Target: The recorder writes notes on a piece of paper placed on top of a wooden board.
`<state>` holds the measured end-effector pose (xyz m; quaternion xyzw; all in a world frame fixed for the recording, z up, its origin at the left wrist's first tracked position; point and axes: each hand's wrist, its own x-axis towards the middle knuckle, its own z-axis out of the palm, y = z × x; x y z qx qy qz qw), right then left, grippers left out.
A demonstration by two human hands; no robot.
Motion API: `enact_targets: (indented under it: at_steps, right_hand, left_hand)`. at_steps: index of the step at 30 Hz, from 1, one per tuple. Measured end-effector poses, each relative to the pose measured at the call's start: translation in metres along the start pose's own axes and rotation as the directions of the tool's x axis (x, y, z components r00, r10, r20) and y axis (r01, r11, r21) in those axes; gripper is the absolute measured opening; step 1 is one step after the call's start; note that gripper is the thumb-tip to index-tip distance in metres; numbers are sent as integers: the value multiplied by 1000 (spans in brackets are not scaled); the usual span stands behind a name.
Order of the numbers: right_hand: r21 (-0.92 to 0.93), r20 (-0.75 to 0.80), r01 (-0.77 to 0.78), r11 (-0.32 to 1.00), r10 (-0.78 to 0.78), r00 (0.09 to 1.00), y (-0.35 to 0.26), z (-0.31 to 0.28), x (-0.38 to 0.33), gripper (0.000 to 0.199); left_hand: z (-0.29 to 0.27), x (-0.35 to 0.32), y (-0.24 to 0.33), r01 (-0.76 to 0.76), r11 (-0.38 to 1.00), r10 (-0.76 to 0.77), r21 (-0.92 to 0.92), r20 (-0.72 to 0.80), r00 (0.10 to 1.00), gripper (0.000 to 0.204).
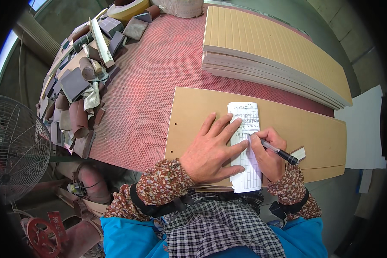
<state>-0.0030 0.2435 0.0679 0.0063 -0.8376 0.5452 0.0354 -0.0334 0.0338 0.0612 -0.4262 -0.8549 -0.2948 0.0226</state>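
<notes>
Filling in the gridded paper slip (245, 142), lying on the brown board (314, 129). Left hand (213, 150) flat, pinning slip's nine-o'clock edge. Right hand (268, 152) grips pen (276, 149), tip on slip. Next entry likely needs steady pinning.

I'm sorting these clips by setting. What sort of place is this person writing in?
Most likely a woodworking or panel-finishing workshop. A stack of grooved boards lies on a red perforated worktable, a heap of sanding blocks and sandpaper rolls sits at its left edge, and an industrial fan stands beside it.
</notes>
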Motion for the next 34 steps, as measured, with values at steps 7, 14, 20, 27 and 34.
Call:
enact_targets:
  at_steps: [7, 14, 20, 27, 34]
  right_hand:
    - [11, -15, -9, 1000, 9, 1000, 2, 0, 0, 11]
    - [20, -21, -27, 999, 27, 999, 0, 0, 0, 12]
    - [4, -20, -22, 1000, 22, 1000, -1, 0, 0, 12]
    - [18, -33, -24, 1000, 25, 999, 3, 1, 1, 12]
    - [60, -47, -39, 997, 42, 998, 4, 3, 1, 11]
  left_hand:
    - [0, 0, 0, -4, 1000, 4, 1, 0, 1000, 58]
    - [-1, 0, 0, -2, 1000, 2, 10, 6, 1000, 59]
    - [0, 0, 1, -1, 1000, 1, 14, 6, 1000, 58]
    - [1, 0, 0, -2, 1000, 2, 10, -8, 1000, 57]
    - [0, 0, 0, -3, 1000, 3, 10, -3, 1000, 58]
